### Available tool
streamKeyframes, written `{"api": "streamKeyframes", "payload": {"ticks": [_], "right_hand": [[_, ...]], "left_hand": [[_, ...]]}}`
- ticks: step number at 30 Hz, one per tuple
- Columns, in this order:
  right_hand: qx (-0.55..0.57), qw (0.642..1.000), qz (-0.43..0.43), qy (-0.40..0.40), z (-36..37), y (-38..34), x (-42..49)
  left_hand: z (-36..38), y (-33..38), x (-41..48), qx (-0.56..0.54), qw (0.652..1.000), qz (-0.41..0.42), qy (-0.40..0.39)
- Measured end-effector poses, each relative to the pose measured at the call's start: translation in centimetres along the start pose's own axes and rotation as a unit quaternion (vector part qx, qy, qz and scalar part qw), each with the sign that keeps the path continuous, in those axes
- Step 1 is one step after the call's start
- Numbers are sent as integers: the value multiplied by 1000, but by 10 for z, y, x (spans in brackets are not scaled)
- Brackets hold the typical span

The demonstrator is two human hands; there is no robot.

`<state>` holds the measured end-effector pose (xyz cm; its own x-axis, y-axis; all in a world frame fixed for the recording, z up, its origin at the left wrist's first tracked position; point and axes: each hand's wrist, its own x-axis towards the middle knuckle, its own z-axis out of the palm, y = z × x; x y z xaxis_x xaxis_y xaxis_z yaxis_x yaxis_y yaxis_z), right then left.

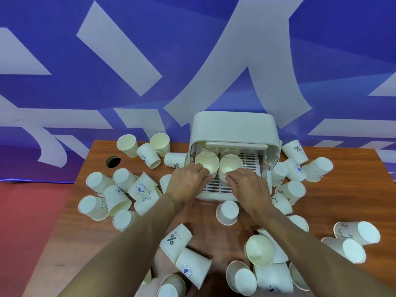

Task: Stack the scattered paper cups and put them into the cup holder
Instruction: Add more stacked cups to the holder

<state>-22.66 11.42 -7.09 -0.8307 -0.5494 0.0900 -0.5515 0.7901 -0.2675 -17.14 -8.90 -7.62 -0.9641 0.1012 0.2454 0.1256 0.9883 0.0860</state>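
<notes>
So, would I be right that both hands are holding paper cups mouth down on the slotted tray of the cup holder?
Not quite: the head view shows them mouth up. The left hand holds the left paper cup and the right hand the right paper cup, both on the slotted tray of the cup holder.

— What colour are the paper cups [228,212]?
— Cream-white. At lower centre, the percent cup [175,241] bears a black percent sign. The emblem cup [140,188] at centre left has a round blue badge.
— And the cup holder [233,127]?
— Off-white, its slotted tray [250,161] striped white and dark. The left upright cup [207,162] and right upright cup [231,166] in it show pale yellowish insides.
— The table [70,243]?
— Reddish-brown wood grain. The backdrop [192,39] is blue-violet with broad pale grey strokes. The floor [25,211] at the left edge is red.
</notes>
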Motion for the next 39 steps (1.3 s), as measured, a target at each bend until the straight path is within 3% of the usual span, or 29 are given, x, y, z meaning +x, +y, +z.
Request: {"api": "streamKeyframes", "payload": {"ticks": [10, 16, 21, 26, 31, 35, 39], "right_hand": [[-83, 995, 1, -57, -5, 3, 13], [-48, 996, -2, -71, -1, 4, 22], [-38, 999, -22, 31, -14, 2, 13], [-11, 984, -149, 92, -30, 5, -1], [14, 986, -163, 29, -34, -21, 6], [39, 975, -217, 21, -29, -57, 11], [15, 969, -240, -49, -27, -98, 11]], "left_hand": [[-10, -7, 3, 10, 1000, -8, -24], [-10, -5, 5, 15, 999, -11, -40], [-21, 1, 0, -6, 1000, -13, -20], [-52, -3, -11, -5, 1000, 21, -17], [-97, -19, -33, 45, 996, 8, -74], [-128, -44, -63, 58, 993, -53, -90], [-148, -77, -99, 100, 982, -102, -124]]}}
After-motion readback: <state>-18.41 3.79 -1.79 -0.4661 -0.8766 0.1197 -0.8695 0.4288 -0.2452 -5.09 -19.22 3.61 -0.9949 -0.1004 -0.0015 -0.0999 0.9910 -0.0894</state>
